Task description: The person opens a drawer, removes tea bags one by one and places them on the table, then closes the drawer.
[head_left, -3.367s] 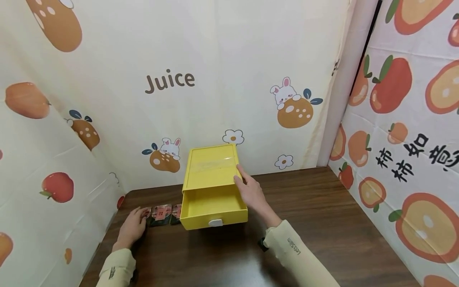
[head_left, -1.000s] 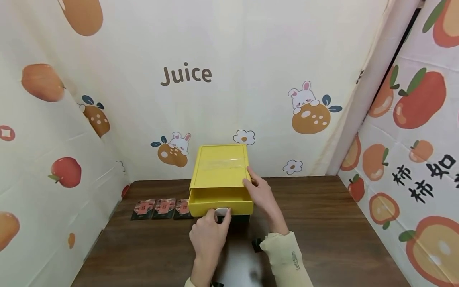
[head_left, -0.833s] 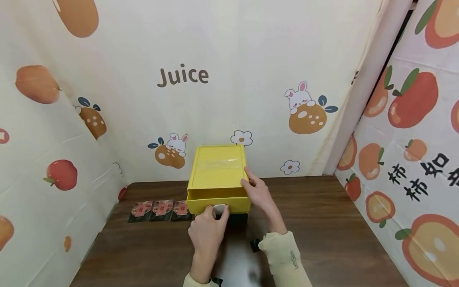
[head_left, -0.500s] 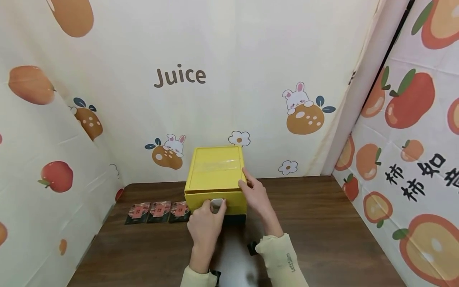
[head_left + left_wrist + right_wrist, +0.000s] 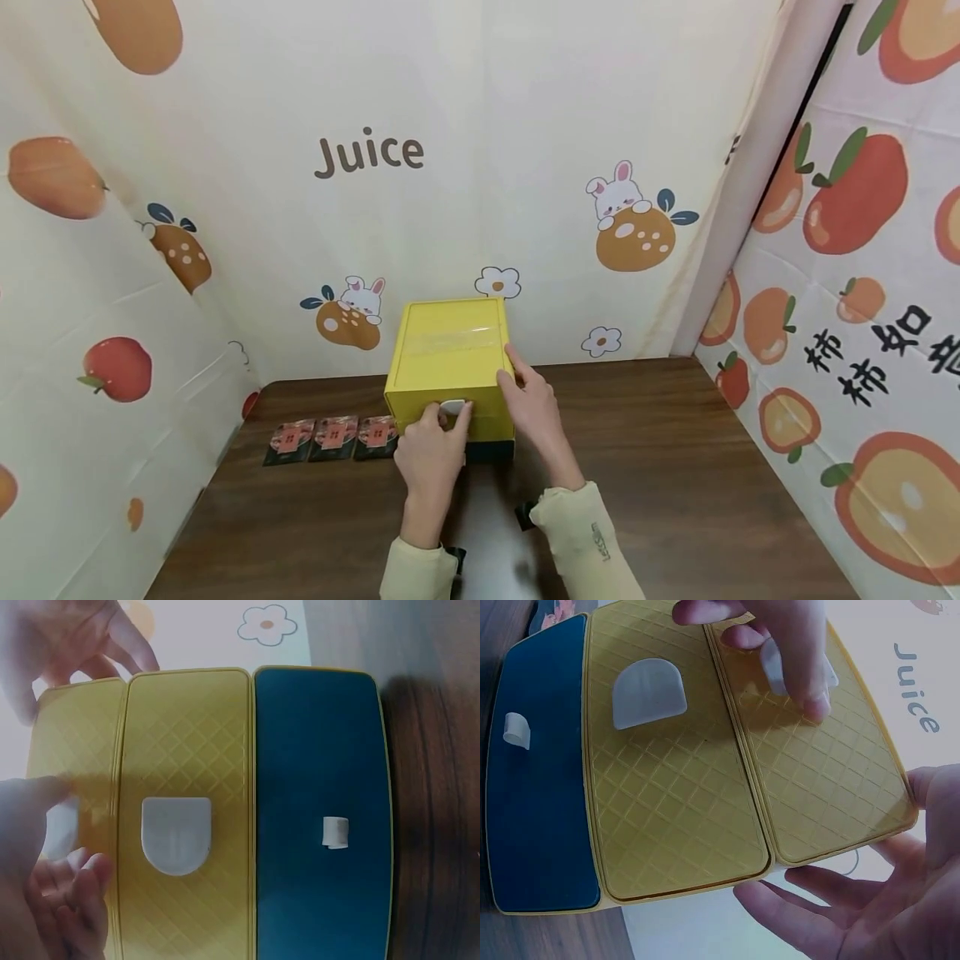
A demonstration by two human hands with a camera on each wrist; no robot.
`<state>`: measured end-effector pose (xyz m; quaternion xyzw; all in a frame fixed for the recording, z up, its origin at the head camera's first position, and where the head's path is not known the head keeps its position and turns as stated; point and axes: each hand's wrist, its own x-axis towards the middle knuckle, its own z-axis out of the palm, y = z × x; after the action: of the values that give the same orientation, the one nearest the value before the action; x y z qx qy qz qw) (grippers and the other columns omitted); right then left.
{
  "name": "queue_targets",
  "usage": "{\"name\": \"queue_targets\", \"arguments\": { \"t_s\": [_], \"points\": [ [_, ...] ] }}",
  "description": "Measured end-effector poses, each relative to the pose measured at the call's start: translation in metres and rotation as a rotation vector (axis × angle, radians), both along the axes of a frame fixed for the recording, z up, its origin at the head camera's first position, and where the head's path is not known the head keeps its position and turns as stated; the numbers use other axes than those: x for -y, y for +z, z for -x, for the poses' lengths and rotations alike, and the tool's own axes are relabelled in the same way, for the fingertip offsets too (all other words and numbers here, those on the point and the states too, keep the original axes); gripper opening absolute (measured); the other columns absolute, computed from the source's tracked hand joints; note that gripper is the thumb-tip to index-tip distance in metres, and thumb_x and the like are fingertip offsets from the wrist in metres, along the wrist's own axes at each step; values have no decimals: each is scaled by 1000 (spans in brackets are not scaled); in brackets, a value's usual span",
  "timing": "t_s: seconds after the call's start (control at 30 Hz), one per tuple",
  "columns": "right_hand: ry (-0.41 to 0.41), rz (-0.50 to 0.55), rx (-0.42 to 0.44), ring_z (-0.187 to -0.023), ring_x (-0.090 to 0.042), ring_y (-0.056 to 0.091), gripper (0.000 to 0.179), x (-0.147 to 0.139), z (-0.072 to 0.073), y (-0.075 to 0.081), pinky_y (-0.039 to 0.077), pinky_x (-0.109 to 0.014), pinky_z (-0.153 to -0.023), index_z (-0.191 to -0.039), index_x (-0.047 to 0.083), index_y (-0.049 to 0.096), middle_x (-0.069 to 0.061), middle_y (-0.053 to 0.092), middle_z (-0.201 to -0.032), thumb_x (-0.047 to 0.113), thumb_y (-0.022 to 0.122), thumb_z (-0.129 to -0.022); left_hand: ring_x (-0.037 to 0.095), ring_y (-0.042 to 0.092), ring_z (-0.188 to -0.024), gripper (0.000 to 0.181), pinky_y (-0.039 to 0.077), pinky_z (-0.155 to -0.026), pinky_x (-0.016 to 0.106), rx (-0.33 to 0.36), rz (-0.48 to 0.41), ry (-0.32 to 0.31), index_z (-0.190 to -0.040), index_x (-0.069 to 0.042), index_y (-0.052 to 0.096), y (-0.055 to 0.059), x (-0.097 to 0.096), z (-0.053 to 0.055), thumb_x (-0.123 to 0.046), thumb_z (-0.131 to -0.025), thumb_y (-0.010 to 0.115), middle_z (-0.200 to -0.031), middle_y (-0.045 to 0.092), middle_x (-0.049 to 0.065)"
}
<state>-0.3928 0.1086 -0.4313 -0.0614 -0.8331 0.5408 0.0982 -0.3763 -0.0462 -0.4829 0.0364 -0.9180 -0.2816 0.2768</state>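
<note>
A yellow drawer cabinet (image 5: 450, 343) stands on the dark wooden table, its top drawer flush with the body. My left hand (image 5: 430, 454) is at the front, thumb and fingers either side of the white drawer handle (image 5: 452, 407), pinching it. My right hand (image 5: 534, 408) lies along the cabinet's right side, thumb at the top edge and fingers fairly straight on the side wall. The left wrist view shows a second yellow drawer (image 5: 187, 915) with its own white pull (image 5: 176, 836), and a dark teal drawer (image 5: 322, 750) at the base.
Three dark packets with red prints lie in a row left of the cabinet: a left packet (image 5: 290, 442), a middle packet (image 5: 334, 438) and a right packet (image 5: 376, 438). A fruit-printed curtain (image 5: 450, 167) hangs just behind the cabinet.
My left hand has gone from the packets to the handle of the top drawer. That drawer, pulled out before, has slid back into the cabinet. My right hand stays on the cabinet's side.
</note>
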Motion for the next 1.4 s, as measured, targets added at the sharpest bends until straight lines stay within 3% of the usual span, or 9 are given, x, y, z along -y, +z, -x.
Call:
{"name": "queue_targets", "arguments": {
  "t_s": [0.1, 0.23, 0.3, 0.53, 0.63, 0.73, 0.87, 1.0, 1.4],
  "points": [
    [-2, -20, 6, -94, -21, 58, 49, 1, -1, -1, 45, -38, -73, -146, 39, 41, -2, 52, -140, 45, 47, -98, 18, 42, -39, 63, 34, -38, 33, 63, -12, 7, -68, -15, 57, -7, 4, -6, -76, -82, 50, -49, 44, -1],
    [-4, -66, 2, -77, -23, 54, 49, 2, -1, -4, 41, -35, -64, -147, 39, 40, -2, 53, -140, 46, 45, -99, 18, 42, -39, 58, 34, -38, 34, 145, -15, 21, -66, -15, 56, -20, 6, -16, -71, -80, 60, -48, 43, -1],
    [-13, -95, -12, -76, -22, 54, 49, 2, 0, -5, 42, -36, -64, -147, 39, 40, -3, 52, -140, 47, 43, -99, 19, 42, -39, 56, 33, -37, 34, 161, -3, 15, -66, -14, 55, -26, 6, -17, -68, -80, 64, -48, 43, 0],
    [-38, -178, -46, -71, -24, 56, 49, 7, 1, -6, 44, -36, -61, -149, 36, 39, -6, 54, -138, 46, 37, -101, 23, 46, -38, 52, 36, -35, 39, 96, 7, 22, -84, -12, 71, -44, 2, -6, -64, -81, 66, -50, 49, 4],
    [-48, -224, -69, -63, -22, 54, 49, 11, 1, -8, 43, -34, -55, -149, 33, 39, -9, 59, -132, 45, 35, -102, 22, 44, -37, 44, 35, -34, 37, 56, -9, 41, -77, -15, 68, -49, 1, -5, -59, -81, 68, -47, 45, 1],
    [-75, -248, -97, -51, -22, 47, 49, 12, 1, -9, 39, -34, -48, -149, 33, 39, -13, 69, -101, 44, 35, -102, 20, 40, -36, 40, 31, -33, 34, 21, -7, 36, -70, -17, 63, -50, 0, -7, -55, -80, 69, -45, 40, -2],
    [-98, -265, -126, -41, -21, 36, 48, 12, 2, -9, 32, -33, -41, -149, 32, 40, -5, 52, -60, 43, 34, -102, 17, 36, -34, 40, 28, -33, 32, 10, 12, 28, -69, -15, 61, -49, -1, -13, -53, -80, 70, -44, 36, -3],
    [-108, -285, -155, -39, -19, 31, 47, 11, 2, -12, 28, -31, -38, -148, 31, 41, -2, 45, -51, 41, 35, -102, 17, 35, -35, 42, 27, -34, 32, 49, 32, 31, -68, -14, 60, -47, -1, -22, -53, -79, 71, -45, 35, -3],
    [-145, -342, -240, -36, -20, 29, 48, 11, 6, -19, 25, -31, -35, -147, 28, 44, -1, 43, -49, 43, 30, -104, 17, 34, -35, 41, 27, -34, 33, 116, 90, 57, -65, -18, 58, -43, 2, -50, -55, -77, 71, -45, 36, -5]
  ]
}}
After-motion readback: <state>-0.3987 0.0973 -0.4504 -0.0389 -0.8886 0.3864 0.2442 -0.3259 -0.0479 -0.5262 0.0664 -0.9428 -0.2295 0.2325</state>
